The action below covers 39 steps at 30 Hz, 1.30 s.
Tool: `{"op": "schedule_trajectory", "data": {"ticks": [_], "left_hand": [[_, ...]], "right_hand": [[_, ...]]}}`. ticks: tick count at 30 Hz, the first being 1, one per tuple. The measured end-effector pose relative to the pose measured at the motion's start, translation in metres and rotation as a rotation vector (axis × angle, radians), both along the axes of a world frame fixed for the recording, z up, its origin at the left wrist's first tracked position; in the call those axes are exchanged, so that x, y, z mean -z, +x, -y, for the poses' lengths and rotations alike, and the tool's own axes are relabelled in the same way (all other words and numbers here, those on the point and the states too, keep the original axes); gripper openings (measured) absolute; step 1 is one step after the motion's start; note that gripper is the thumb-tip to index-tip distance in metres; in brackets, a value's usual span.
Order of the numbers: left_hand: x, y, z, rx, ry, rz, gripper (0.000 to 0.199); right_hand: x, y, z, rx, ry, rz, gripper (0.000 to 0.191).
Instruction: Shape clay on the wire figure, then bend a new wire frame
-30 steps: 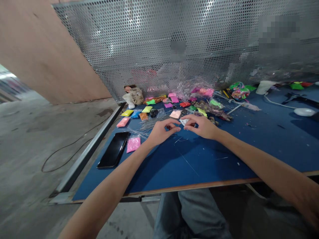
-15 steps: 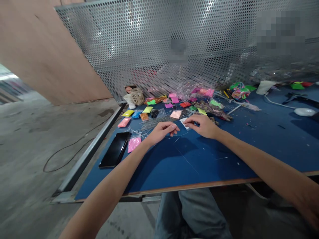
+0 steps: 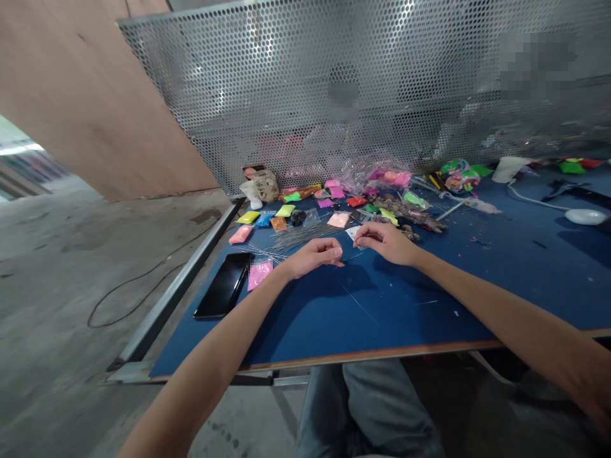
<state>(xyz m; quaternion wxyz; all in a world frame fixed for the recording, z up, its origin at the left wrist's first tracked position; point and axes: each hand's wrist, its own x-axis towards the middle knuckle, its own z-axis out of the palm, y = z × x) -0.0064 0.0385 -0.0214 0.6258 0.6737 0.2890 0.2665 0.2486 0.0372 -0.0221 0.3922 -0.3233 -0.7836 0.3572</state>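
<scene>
Head view: left hand [image 3: 317, 256] has drawn back from right hand [image 3: 387, 243], widening the gap, so the two no longer meet beside the white scrap [image 3: 352, 233]. Left fingers curled almost closed; right thumb and fingertips nearly meeting; cannot tell whether either grips a fine strand. Scrap: small, pale, dark-flecked, partly hidden by the right fingertips, just right of the thin wire bundle [image 3: 298, 238]; grey, straight, loosely fanned.
</scene>
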Motion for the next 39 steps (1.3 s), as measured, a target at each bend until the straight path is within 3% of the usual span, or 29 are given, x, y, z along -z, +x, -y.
{"op": "schedule_trajectory", "data": {"ticks": [5,10,15,20,27,36,39], "left_hand": [[0.003,0.005,-0.001,-0.114,0.089,0.069,0.041],[0.003,0.006,-0.001,-0.088,0.118,0.038,0.042],[0.0,0.009,0.002,-0.143,0.183,0.072,0.04],[0.001,0.011,0.004,-0.164,0.085,0.168,0.042],[0.008,0.012,-0.002,-0.309,0.241,0.146,0.04],[-0.006,0.01,0.015,-0.035,0.147,0.012,0.045],[-0.012,0.013,0.019,-0.003,0.233,-0.04,0.044]], "right_hand": [[0.003,-0.001,-0.002,0.029,0.032,-0.021,0.016],[0.002,0.0,-0.002,0.028,0.077,0.02,0.019],[0.005,-0.002,-0.004,0.078,0.072,0.006,0.015],[0.007,-0.005,-0.005,0.061,-0.107,-0.206,0.021],[0.008,-0.006,-0.005,0.066,-0.269,-0.29,0.027],[0.006,-0.012,-0.003,0.029,-0.252,-0.315,0.028],[0.002,-0.007,-0.003,-0.008,-0.215,-0.312,0.026]]}}
